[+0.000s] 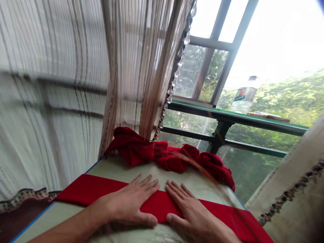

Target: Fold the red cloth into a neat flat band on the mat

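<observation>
A long red cloth (98, 189), folded into a flat band, lies across the pale table (141, 172) from left to right. My left hand (133, 200) rests flat on the middle of the band with its fingers spread and its thumb along the near edge. Beside it, my right hand (188, 207) also presses flat on the band, fingers stretched out towards the far side. A strip of red cloth shows between the two hands. Neither hand grips anything. Behind the band, a crumpled heap of red cloth (174, 158) lies along the table's far edge.
Sheer striped curtains (126, 67) with a beaded trim hang at the left, down to the table's far edge. Beyond the table runs a dark window rail (238, 121), where a clear bottle (244, 96) stands. Another curtain (298, 189) hangs at the right.
</observation>
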`<state>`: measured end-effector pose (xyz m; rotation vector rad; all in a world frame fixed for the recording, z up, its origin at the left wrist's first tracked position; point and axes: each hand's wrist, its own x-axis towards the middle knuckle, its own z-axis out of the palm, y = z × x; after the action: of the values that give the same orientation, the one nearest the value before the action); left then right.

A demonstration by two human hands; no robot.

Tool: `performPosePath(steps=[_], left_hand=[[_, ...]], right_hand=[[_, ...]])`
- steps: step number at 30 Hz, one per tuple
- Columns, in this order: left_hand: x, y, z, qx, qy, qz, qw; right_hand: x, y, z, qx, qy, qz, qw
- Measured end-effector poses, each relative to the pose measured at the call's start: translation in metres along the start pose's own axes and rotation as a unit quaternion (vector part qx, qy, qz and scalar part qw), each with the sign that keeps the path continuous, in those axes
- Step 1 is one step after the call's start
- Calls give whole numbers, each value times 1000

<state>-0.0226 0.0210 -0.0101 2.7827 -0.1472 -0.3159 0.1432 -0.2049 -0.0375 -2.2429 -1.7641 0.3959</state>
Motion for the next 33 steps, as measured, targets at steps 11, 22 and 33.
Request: performPosePath(steps=[11, 22, 33], left_hand=[[0, 2, 7, -16, 59, 25, 998], [3, -2, 8, 17, 33, 0, 999], [3, 0, 8, -10, 36, 7, 999]], right_hand=[[6, -9, 7, 10, 9, -42, 999], [1, -1, 3, 5, 2, 1, 1000], [5, -1, 13, -8, 15, -14, 1000]])
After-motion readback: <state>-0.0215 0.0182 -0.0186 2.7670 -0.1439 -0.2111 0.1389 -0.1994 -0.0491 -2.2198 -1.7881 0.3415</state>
